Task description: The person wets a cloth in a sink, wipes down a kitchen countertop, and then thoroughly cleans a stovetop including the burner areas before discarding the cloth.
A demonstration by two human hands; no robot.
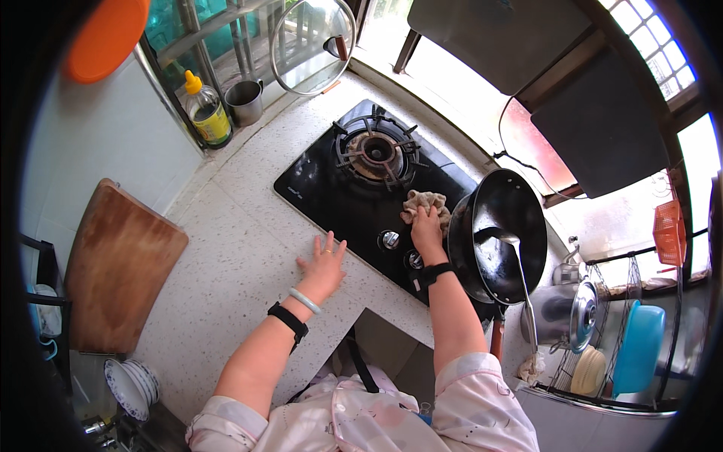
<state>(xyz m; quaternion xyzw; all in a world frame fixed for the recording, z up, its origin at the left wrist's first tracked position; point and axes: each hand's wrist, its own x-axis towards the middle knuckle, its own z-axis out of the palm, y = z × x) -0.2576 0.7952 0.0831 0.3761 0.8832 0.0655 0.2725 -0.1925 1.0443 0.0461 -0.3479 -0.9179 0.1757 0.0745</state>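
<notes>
My right hand [428, 234] grips a crumpled beige cloth [422, 204] and presses it on the black glass top of a gas stove [344, 212], between the burner and the knobs. Left of the stove, my left hand [325, 265] rests on the speckled countertop [237, 271] with fingers spread and nothing in it. At the stove's far end is a burner with an iron pan support [377, 150]. Just right of the cloth stands a black wok [511, 209], with a metal spatula [522, 277] lying in it. A metal control knob [390, 240] sits between my hands.
A glass lid [308, 53], a metal mug [245, 104] and a yellow-capped bottle [209, 116] stand along the back. A wooden cutting board [124, 268] leans at left, near stacked bowls [133, 387]. At right are a metal pot [556, 316] and a rack holding a blue basin [638, 350].
</notes>
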